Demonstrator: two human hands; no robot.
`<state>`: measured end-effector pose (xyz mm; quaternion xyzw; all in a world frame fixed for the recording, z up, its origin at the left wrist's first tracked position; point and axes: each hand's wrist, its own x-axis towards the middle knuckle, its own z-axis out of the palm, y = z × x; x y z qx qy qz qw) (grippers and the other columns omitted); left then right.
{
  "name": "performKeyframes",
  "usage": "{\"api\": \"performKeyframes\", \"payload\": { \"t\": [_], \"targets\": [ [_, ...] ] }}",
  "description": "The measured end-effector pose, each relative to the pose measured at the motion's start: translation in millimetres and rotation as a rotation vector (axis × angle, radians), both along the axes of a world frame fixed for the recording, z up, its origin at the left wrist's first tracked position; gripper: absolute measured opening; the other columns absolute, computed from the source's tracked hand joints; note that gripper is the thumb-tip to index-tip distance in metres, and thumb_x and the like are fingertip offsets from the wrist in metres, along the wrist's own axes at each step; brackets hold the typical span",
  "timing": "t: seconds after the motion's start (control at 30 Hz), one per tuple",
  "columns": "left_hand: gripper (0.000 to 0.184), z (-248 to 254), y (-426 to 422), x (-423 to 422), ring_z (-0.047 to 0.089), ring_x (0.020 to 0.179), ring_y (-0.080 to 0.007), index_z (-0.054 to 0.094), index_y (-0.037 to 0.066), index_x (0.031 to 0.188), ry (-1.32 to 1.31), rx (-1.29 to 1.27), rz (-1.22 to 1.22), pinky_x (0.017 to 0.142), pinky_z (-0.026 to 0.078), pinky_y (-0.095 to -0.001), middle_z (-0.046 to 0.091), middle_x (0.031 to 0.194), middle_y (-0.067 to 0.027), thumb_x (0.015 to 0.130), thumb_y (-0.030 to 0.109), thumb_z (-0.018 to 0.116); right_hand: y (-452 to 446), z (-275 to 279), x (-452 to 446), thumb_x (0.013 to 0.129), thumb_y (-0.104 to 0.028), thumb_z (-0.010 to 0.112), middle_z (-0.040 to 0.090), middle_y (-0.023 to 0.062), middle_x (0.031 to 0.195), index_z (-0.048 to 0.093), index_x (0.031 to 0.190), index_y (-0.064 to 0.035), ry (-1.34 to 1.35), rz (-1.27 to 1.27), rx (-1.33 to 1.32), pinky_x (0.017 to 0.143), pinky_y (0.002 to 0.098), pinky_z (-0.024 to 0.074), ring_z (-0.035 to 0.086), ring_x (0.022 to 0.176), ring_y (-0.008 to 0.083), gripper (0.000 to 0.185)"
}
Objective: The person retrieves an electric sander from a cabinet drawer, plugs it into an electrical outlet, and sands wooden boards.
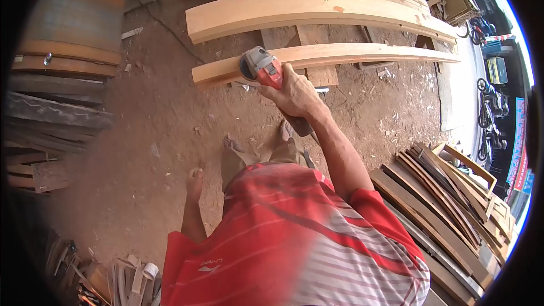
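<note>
My right hand (298,95) is wrapped round the body of a red and grey angle grinder (266,68), arm stretched forward. The grinder's dark disc, seen edge-on, meets a long pale timber beam (334,52) near its left end; I cannot tell how firmly it presses. Low beside my body hangs my left hand (194,180), its fingers curled, with nothing visible in it. It is well apart from the beam.
A second, wider pale beam (317,12) lies beyond the first, with more planks behind. Wooden panels (68,51) are stacked at left. Piled boards (430,204) lie at right, offcuts (133,280) at lower left. Chips litter the dirt floor (164,141). Motorbikes (492,107) stand outside.
</note>
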<state>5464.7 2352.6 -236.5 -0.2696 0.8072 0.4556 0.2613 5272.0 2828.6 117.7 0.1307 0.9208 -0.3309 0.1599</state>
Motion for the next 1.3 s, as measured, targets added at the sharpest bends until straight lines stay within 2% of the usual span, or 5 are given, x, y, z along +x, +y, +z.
{"api": "performKeyframes", "payload": {
  "t": [0.3,0.53,0.9,1.17,1.3],
  "targets": [
    [0.030,42,-16,58,0.053,0.066,-0.0115,0.063,0.006,0.079,-0.169,0.187,0.215,0.061,0.045,-0.0325,0.058,0.071,-0.0004,0.097,0.030,0.067,45,14,18,0.085,-0.054,0.075,0.070,0.0348,0.108,0.055,0.118,0.0129,0.036,-0.274,0.044,0.091,0.0495,0.0549,0.071,0.106,0.0455,0.078],
    [0.026,42,36,6,0.054,0.067,-0.0119,0.067,0.005,0.088,-0.117,0.140,-0.027,0.062,0.045,-0.0318,0.060,0.075,-0.0010,0.096,0.030,0.067,-22,12,0,0.086,-0.056,0.076,0.070,0.0370,0.101,0.053,0.118,0.0076,-0.065,-0.037,0.000,0.087,0.0537,0.0540,0.070,0.102,0.0509,0.074],
    [0.031,56,34,0,0.056,0.069,-0.0139,0.067,0.000,0.087,-0.113,0.036,-0.119,0.063,0.045,-0.0342,0.061,0.076,-0.0024,0.097,0.029,0.065,43,17,11,0.087,-0.054,0.074,0.070,0.0380,0.101,0.054,0.115,0.0108,0.009,-0.187,0.076,0.088,0.0528,0.0553,0.071,0.102,0.0505,0.073],
    [0.053,58,69,-55,0.067,0.110,-0.0251,0.062,-0.004,0.134,-0.102,0.153,-0.181,0.097,0.051,-0.0376,0.069,0.123,-0.0154,0.100,0.035,0.064,5,8,4,0.087,-0.053,0.075,0.070,0.0378,0.099,0.051,0.121,0.0110,-0.019,-0.018,-0.035,0.088,0.0548,0.0541,0.070,0.100,0.0524,0.076],
    [0.047,14,26,-11,0.068,0.101,-0.0236,0.066,-0.003,0.129,-0.032,0.059,-0.147,0.089,0.053,-0.0370,0.071,0.113,-0.0150,0.101,0.034,0.064,62,12,19,0.087,-0.052,0.075,0.069,0.0390,0.105,0.053,0.117,0.0114,0.007,-0.223,0.028,0.091,0.0533,0.0548,0.070,0.104,0.0505,0.073]
  ]
}}
